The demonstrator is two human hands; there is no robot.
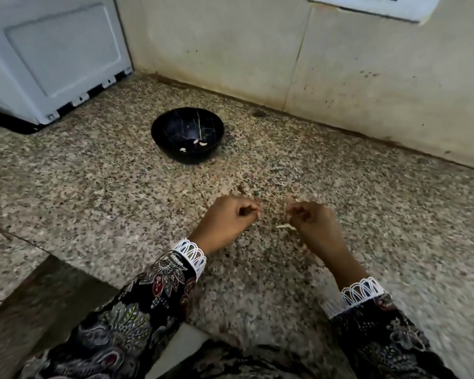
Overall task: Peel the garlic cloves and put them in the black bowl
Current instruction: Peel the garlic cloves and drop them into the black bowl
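The black bowl (187, 134) sits on the counter (93, 192) well beyond both hands and a little to their left, so the left hand (226, 217) is the nearer one to it; a few peeled cloves (202, 143) already lie inside; both the left hand and the right hand (311, 217) have fingers curled, apparently pinching small bits, though blur hides what; a pale sliver (285, 227), lying crosswise, rests beside the right hand
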